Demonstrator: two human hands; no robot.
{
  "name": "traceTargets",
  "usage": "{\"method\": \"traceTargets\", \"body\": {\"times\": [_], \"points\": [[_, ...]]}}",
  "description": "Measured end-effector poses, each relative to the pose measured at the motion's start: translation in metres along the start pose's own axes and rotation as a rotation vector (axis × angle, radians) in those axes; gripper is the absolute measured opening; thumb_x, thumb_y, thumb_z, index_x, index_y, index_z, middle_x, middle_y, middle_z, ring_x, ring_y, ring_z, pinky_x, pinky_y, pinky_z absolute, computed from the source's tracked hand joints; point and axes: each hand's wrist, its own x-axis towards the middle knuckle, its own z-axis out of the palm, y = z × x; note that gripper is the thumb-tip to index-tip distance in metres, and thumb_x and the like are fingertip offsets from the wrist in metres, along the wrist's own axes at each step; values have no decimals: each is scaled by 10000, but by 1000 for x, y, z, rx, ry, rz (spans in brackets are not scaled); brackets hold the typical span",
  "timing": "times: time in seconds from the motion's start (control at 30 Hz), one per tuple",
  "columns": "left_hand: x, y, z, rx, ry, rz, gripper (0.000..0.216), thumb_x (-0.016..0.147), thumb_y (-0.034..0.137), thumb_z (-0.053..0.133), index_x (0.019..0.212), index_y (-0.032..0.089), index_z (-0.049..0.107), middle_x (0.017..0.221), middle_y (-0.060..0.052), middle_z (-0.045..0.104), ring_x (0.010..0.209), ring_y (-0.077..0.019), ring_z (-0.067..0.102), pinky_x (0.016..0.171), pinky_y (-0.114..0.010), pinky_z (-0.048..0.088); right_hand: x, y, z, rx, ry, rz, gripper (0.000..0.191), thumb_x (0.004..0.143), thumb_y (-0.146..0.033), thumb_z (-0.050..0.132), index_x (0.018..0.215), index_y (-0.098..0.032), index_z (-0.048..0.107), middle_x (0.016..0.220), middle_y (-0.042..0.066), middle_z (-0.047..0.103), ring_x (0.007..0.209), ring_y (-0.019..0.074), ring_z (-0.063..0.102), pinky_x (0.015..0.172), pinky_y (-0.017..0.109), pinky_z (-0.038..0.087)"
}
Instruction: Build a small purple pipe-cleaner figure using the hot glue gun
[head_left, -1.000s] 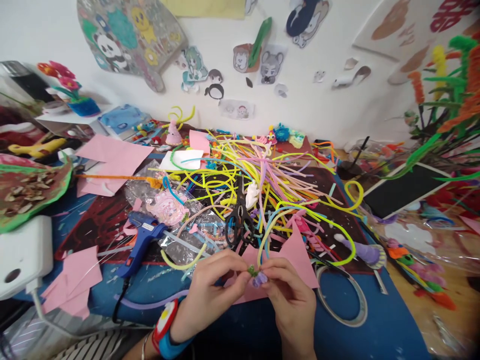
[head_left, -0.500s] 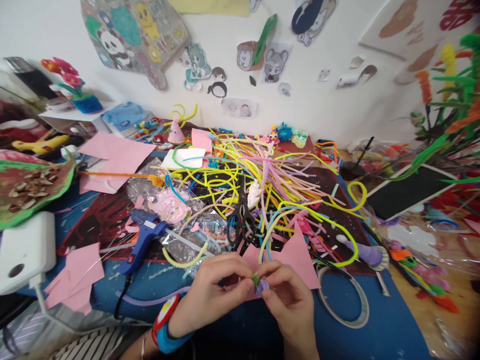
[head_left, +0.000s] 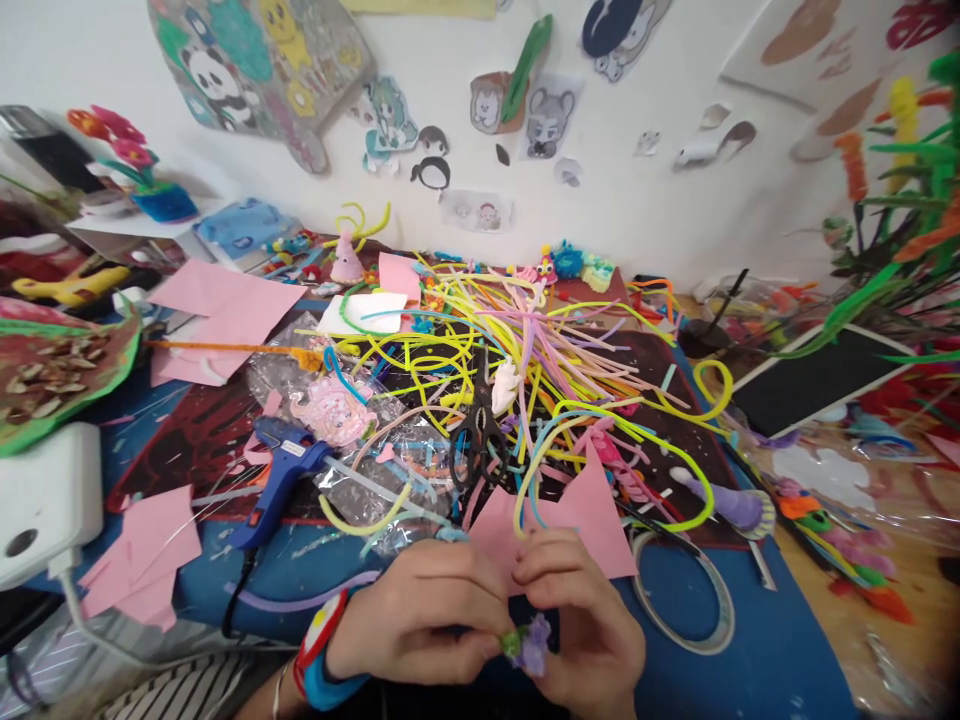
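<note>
Low in the middle of the view, my left hand [head_left: 420,620] and my right hand [head_left: 589,625] meet, both pinched on a tiny craft piece [head_left: 527,642] with a purple fuzzy flower and a green end. A colourful watch band sits on my left wrist. Just beyond my fingers lies a pink paper piece [head_left: 585,520]. Behind it, black scissors [head_left: 478,435] rest at the near edge of a big tangle of pipe cleaners [head_left: 525,370] in yellow, pink and blue.
A blue glue gun [head_left: 281,478] lies left of my hands, its cord running off the table edge. Pink paper sheets [head_left: 225,320] are scattered left; a white box [head_left: 45,500] sits far left. A tape ring [head_left: 686,590] and a purple figure [head_left: 731,500] lie right.
Both hands have drawn back toward me and lower in the view, carrying the small purple and green piece with them. The table's things have not moved.
</note>
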Motion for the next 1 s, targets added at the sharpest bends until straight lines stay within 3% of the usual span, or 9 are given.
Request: {"method": "traceTargets", "body": {"times": [0.17,0.43,0.63,0.9,1.0], "points": [[0,-2,-5,-7,-59,67,186,982,228,501,966,118,650,737,-96,697,671,-164,678,651,-246,570,2,0,0,-57,55,-148,180,946,-302,609,839,-163,646,735,31,683,701,159,659,677,332,569],[0,-3,-4,-69,-5,49,171,939,238,600,1032,109,663,813,-108,699,740,-178,689,674,-276,584,2,-2,6,-183,240,-279,218,957,-184,589,749,-153,646,719,15,692,677,137,672,578,296,584],[1,-5,-4,-7,1,79,192,949,286,579,997,126,673,795,-86,686,722,-168,666,658,-282,559,6,-6,6,-198,246,-291,209,929,-134,624,722,-121,653,704,16,694,644,115,673,553,262,578],[1,-7,-3,23,-14,109,177,957,226,547,988,109,676,768,-82,697,740,-164,654,679,-285,543,0,-7,5,-206,238,-249,147,923,-99,626,785,-112,673,712,17,710,638,106,683,554,239,589],[-1,-7,0,28,2,101,179,963,202,537,988,102,682,769,-82,697,742,-158,644,683,-283,537,0,-7,-2,-234,179,-273,116,916,-81,621,835,-124,692,718,20,731,627,114,699,552,238,599]]}}
